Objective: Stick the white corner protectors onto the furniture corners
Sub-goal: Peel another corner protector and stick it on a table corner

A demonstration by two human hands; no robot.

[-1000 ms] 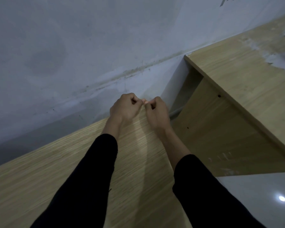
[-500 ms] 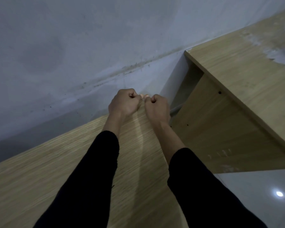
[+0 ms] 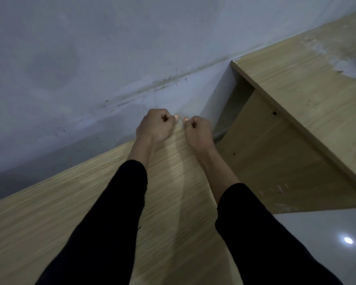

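My left hand (image 3: pixel 154 126) and right hand (image 3: pixel 197 130) are curled tight, each grip pinching what looks like the corner protector (image 3: pixel 179 122) on the counter's (image 3: pixel 90 202) far corner. Uneven thumb pressure and it sticks crooked.

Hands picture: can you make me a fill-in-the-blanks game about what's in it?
1. The left hand and right hand pinch a small protector at the far ___ of the board.
2. Both sleeves are ___.
3. Behind the hands rises a bluish-grey ___.
4. A bright spot of light shines on the ___ at lower right.

Missing words: corner, black, wall, floor.
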